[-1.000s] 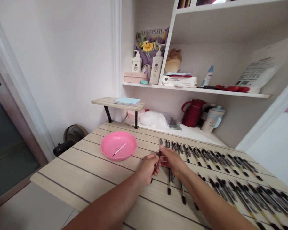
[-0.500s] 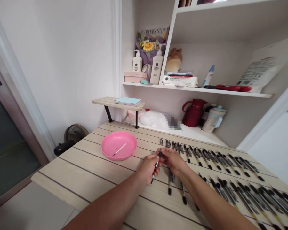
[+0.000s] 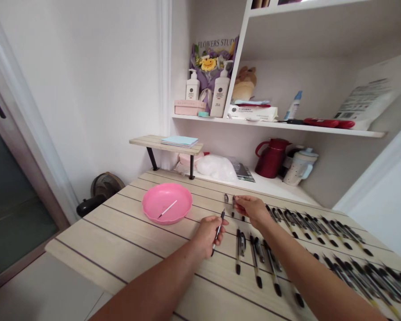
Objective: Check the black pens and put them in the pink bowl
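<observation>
Pen (image 3: 217, 236) in my left hand (image 3: 207, 234): it slants with its point up and away from me, pinched between thumb and fingers above the table (image 3: 120, 249), just left of the front row. My right hand (image 3: 253, 210) is at the back row, thumb and fingertips drawn together at a slim dark piece (image 3: 233, 201); I cannot tell whether I grip it or only touch it. Just left of those fingertips lies 1 cap (image 3: 226, 199). The pens on the right lie in 2 rows, with caps among them; my right forearm covers part of both rows. Left of my hands sits a pink bowl (image 3: 181, 209) with a wavy rim, and 1 white stick (image 3: 167, 209) with a dark tip lies in it. Behind the bowl, a small raised shelf (image 3: 140, 141) bears a light blue notebook (image 3: 180, 141). Farther back are a white plastic bag (image 3: 217, 167), a dark red jug (image 3: 272, 158) and a pale tumbler (image 3: 300, 167); above them, 2 pump bottles stand on a white shelf.
</observation>
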{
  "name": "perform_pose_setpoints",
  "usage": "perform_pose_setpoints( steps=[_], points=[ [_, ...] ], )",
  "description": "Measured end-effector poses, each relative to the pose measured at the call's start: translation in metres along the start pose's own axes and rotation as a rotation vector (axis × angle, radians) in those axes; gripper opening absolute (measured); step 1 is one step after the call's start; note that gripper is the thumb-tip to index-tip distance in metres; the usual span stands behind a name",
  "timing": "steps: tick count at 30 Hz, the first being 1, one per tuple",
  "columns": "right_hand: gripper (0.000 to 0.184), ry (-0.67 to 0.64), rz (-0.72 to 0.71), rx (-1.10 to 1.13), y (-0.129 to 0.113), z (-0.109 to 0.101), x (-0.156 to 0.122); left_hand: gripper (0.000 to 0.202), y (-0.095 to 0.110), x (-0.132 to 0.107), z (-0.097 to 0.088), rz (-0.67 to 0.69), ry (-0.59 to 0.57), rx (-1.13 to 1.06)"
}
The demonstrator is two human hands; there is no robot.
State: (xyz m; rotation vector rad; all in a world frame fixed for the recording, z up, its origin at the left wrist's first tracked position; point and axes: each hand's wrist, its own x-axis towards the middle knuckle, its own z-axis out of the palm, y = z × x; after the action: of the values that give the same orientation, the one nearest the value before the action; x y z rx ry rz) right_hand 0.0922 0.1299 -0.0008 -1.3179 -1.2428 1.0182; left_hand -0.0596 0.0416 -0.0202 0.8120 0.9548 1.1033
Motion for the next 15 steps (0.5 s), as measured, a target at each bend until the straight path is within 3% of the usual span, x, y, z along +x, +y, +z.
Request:
perform_pose_setpoints(
  steps=[7,15],
  points=[
    [0.010,-0.074,-0.106,-0.657,0.002,0.004,0.018,0.027,0.001,0.001,0.000,-0.002,0.035,-0.019],
    [0.021,-0.140,-0.201,-1.261,-0.005,0.023,0.024,0.025,0.001,0.002,0.000,-0.012,0.040,-0.029]
  ],
)
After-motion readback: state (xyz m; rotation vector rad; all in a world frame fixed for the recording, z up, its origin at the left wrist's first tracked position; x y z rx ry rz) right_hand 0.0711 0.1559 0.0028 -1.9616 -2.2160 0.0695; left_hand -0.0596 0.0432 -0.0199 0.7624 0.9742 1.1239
